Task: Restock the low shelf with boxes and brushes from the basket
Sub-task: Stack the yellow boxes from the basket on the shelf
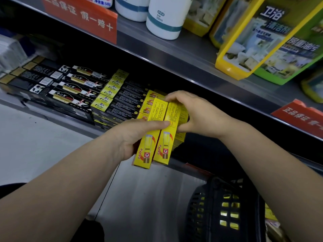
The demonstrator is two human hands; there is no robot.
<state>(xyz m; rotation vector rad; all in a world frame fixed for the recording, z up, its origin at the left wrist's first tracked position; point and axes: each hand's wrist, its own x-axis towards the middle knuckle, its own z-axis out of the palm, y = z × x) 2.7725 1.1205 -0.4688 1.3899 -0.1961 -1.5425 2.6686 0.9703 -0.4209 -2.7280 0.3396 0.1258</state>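
Two long yellow cardboard boxes, gripped together by left hand and right hand, hover over the shelf's yellow box stack; placing them next probably means lowering squarely onto it.

- The upper shelf, a grey metal ledge, runs across above me.
- 2 white bottles with blue bands stand on it side by side.
- To their right, yellow-rimmed cleaner packs lean against a green pack.
- A red sign with white characters hangs from that ledge's front at my left.
- A second red sign sits lower at my right.
- The pale floor lies below.
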